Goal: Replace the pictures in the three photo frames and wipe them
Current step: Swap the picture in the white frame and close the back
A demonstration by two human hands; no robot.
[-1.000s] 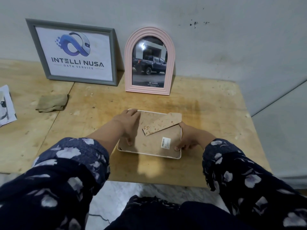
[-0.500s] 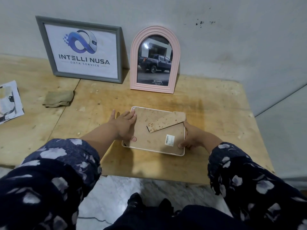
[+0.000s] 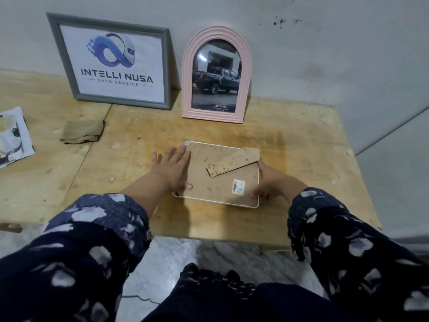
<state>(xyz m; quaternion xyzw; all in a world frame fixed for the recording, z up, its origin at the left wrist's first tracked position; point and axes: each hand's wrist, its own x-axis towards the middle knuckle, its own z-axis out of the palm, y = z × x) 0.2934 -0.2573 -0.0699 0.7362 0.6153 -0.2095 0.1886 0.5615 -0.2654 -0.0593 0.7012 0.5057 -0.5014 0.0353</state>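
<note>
- while the wooden table carried everything, the work sat at its near middle, with two finished-looking frames standing against the wall at the far side: the grey frame at about 11 o'clock from the hands and the pink arched frame at 12 o'clock.
- between the hands lay the white frame, face down and flat, its brown backing board up and its stand flap slanting across the far right corner, toward 1 o'clock.
- at the frame's 9 o'clock edge the left hand lay flat, fingers straight and spread, palm over the rim, thumb resting on the board; it grasped nothing.
- at 3 o'clock the right hand curled round the frame's side, thumb on the board near the barcode sticker, fingers tucked under or behind the edge.
- whether the backing clips were closed could not be made out.
- judged from this, the step was seating the back or getting ready to lift and turn the frame; doing it well likely meant pressing evenly along the edges, keeping the flap clear, and lifting by both sides so the glass stayed off the gritty wood.
- the folded cloth waited at 10 o'clock, well apart, with loose pictures at 9 o'clock by the table edge.
</note>
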